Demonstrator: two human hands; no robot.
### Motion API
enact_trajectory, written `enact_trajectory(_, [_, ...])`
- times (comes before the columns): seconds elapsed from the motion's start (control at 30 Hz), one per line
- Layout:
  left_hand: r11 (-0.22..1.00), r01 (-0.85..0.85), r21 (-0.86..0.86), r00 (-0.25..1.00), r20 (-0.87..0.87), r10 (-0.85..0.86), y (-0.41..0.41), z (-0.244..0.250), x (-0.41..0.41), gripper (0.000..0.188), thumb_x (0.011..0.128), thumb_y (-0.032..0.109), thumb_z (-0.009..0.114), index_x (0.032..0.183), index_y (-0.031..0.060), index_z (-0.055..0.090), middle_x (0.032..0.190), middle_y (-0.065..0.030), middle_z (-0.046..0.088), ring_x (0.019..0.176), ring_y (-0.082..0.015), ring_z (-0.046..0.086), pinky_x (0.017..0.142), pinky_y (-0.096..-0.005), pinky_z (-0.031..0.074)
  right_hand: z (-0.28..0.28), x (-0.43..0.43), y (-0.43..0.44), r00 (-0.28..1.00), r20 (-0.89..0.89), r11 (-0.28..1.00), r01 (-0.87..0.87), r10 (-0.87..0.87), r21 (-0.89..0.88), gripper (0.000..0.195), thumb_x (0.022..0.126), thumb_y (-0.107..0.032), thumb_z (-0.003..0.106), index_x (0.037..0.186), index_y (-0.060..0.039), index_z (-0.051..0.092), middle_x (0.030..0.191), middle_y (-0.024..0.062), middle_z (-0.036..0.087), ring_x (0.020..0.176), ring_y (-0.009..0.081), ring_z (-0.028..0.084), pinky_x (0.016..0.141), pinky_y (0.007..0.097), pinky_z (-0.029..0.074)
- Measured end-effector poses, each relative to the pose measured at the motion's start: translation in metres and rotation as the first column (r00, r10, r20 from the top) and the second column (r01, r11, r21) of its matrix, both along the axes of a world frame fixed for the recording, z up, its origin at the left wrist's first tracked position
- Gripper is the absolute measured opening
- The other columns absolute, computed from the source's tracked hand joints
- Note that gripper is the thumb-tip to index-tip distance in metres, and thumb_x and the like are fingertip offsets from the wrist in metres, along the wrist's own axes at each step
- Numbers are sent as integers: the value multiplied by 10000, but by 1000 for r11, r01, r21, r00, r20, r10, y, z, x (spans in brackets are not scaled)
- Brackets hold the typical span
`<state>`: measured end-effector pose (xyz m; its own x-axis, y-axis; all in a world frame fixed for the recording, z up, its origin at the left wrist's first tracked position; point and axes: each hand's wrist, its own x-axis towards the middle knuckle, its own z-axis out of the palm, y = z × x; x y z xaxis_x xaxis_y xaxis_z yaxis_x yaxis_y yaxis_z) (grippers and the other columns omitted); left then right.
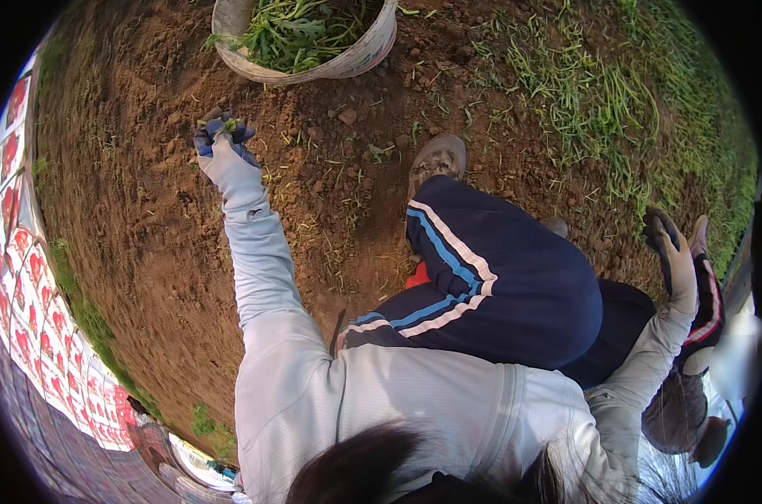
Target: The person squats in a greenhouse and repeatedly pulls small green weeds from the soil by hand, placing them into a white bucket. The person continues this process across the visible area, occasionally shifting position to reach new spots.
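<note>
My left hand (pixel 224 140), in a blue and dark work glove, reaches out over bare brown soil (pixel 166 208). Its fingers are curled around small yellow-green leaf scraps (pixel 231 124). Just beyond it stands a dirty white plastic bucket (pixel 280 77), which holds cut leafy greens (pixel 299 38). My right hand (pixel 665 242), in a dark glove, is out to the right beside my bent knee. Its thumb stands apart from the fingers, and I see nothing in it. Near that hand grow green plants (pixel 708 157).
Loose cut stems (pixel 588 101) lie on the soil at the upper right. My shoe (pixel 440 157) rests on the ground, with something red (pixel 418 276) under my legs. Another person's striped trouser leg (pixel 709 302) is close on the right. Red-and-white printed sheeting (pixel 34 296) borders the left.
</note>
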<state>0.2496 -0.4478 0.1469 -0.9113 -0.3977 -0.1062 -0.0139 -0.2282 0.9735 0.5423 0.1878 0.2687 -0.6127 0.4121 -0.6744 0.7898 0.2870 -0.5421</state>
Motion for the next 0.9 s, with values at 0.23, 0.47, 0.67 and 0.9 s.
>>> enact_trajectory(0.23, [785,327,-526,886,-117,-448,53,103,-76,629,821,96,704,1360,53,382,1129,-72,554,984,-135,540,848,-261,459,-5,9,3,995,-96,989,28,-42,-147,436,946,-243,516,1295,16,476,1157,80,599,1021,124,571,880,234,438])
enact_trajectory(0.47, [390,520,-760,843,384,-377,58,0,36,417,724,114,759,1092,46,575,1077,-137,527,919,-255,566,821,-362,481,33,28,-28,988,-154,997,-30,20,-65,430,955,-197,491,1314,36,444,1192,88,582,1063,152,561,915,245,423])
enact_trajectory(0.67, [-127,840,-528,490,837,-244,108,-87,115,720,737,311,740,1357,155,408,1347,-186,425,1136,-340,529,929,-404,460,17,49,-10,990,-89,993,-104,108,54,450,955,-199,499,1325,42,415,1271,129,530,1117,159,538,945,246,408])
enact_trajectory(0.9, [-82,772,-630,587,756,-289,103,-143,110,408,799,223,656,1182,111,569,1196,-163,555,1073,-313,557,898,-398,459,6,71,9,958,-154,966,-221,241,134,413,958,-175,480,1316,23,424,1243,140,536,1099,173,551,916,263,435])
